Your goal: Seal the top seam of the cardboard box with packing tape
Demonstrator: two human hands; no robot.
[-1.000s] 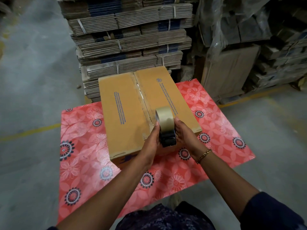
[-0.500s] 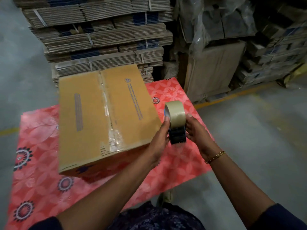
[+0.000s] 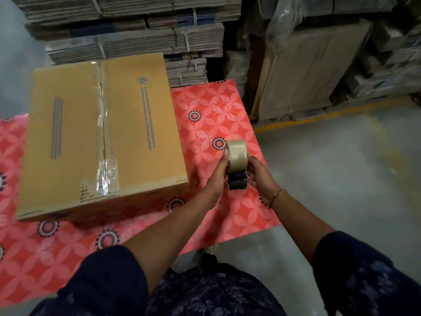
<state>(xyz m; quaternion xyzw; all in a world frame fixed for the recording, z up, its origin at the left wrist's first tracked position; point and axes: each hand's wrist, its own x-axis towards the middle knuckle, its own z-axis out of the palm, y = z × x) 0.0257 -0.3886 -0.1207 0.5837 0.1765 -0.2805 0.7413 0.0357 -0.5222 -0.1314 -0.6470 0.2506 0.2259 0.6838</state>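
A closed brown cardboard box (image 3: 68, 137) rests on the left part of a table with a red flowered cover (image 3: 218, 106). Clear tape (image 3: 103, 142) runs along its top seam and folds over the near edge. To the right of the box, above the table cover, I hold a tape dispenser (image 3: 237, 165) with a beige roll on a black frame. My left hand (image 3: 218, 172) grips its left side and my right hand (image 3: 258, 176) grips its right side. Both hands are apart from the box.
Strapped stacks of flattened cardboard (image 3: 136, 33) rise right behind the table. Plastic-wrapped cardboard bundles (image 3: 319, 65) stand at the back right. Grey concrete floor (image 3: 341, 179) with a yellow line (image 3: 319, 115) lies to the right of the table.
Both hands carried the tape dispenser from the near end of the box seam off to the right, over the table cover. The view swung right, so the box sits further left.
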